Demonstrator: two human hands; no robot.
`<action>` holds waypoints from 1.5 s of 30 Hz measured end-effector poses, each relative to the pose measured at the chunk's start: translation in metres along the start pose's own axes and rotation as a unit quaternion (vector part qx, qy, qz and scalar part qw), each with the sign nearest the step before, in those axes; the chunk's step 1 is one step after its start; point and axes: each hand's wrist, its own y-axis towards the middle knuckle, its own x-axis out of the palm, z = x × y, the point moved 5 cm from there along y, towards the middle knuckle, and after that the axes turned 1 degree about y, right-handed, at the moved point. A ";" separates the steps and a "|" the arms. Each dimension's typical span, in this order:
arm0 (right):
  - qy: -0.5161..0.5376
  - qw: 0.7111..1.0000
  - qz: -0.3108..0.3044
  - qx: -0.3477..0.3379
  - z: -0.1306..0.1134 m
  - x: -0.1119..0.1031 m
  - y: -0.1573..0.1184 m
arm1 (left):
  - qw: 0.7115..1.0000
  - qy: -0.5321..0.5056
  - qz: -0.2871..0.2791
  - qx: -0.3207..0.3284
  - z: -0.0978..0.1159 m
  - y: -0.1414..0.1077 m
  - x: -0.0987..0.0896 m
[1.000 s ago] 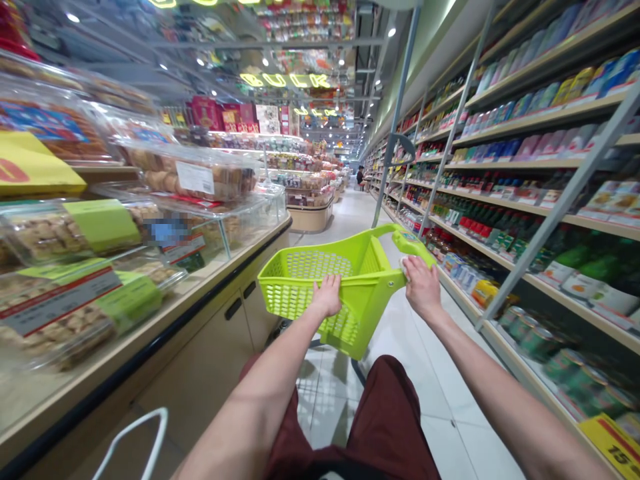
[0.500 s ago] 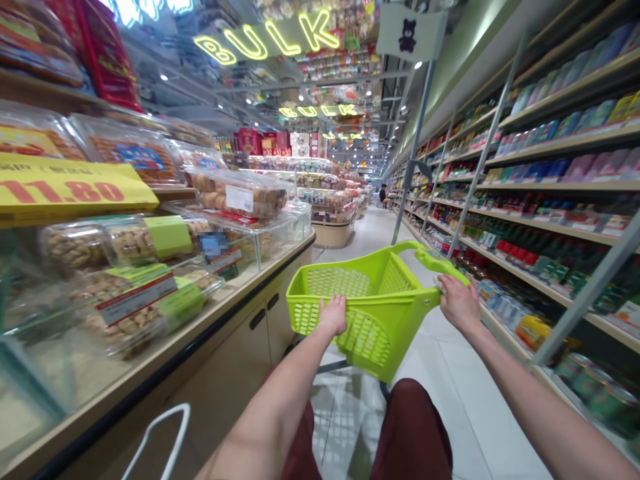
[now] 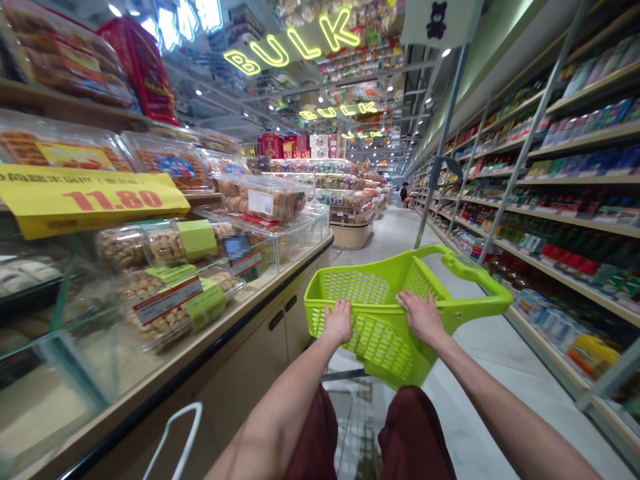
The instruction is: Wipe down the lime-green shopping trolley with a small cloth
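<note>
Fingers curled, your left hand (image 3: 339, 322) and right hand (image 3: 423, 317) grip the lime-green perforated plastic basket (image 3: 425, 360), the right having left its handle (image 3: 493, 292) unheld.

bright ceiling lights (image 3: 447, 53), glowing neon letters (image 3: 341, 31), glare on plastic packs (image 3: 265, 195), blurred, stretched edges

This is a shop, likely a supermarket: a yellow price sign (image 3: 95, 199) reads 11.80, packed snacks (image 3: 170, 297) fill a glass-sided counter (image 3: 295, 243), neon "BULK" letters (image 3: 295, 41) glow overhead, and long shelves (image 3: 575, 180) hold rows of goods.
</note>
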 end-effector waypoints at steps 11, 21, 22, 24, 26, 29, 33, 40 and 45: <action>-0.062 0.981 0.132 0.125 0.075 -0.030 -0.001 | 1.000 0.011 -0.009 0.017 0.005 -0.003 0.001; -0.025 0.980 0.152 0.123 0.075 -0.020 0.000 | 0.999 0.020 0.033 -0.004 -0.001 0.003 0.007; -0.022 0.980 0.154 0.125 0.075 -0.020 0.000 | 0.999 0.024 0.033 0.001 -0.002 0.003 0.007; -0.014 0.981 0.153 0.120 0.076 -0.020 -0.001 | 0.999 0.032 0.032 0.010 -0.003 0.004 0.008; -0.007 0.984 0.146 0.104 0.078 -0.020 -0.001 | 0.998 0.041 0.037 0.017 -0.005 0.004 0.010; 0.000 0.988 0.129 0.079 0.080 -0.019 -0.004 | 0.997 0.052 0.056 0.030 -0.005 0.002 0.010; -0.003 0.989 0.125 0.083 0.077 -0.018 -0.006 | 0.997 0.043 0.063 0.026 -0.005 0.003 0.009; 0.001 0.979 0.166 0.117 0.069 -0.018 -0.004 | 0.997 0.022 0.070 0.026 -0.010 0.010 0.012; -0.014 0.976 0.181 0.123 0.069 -0.017 -0.002 | 0.990 0.007 0.130 0.049 -0.013 0.008 0.019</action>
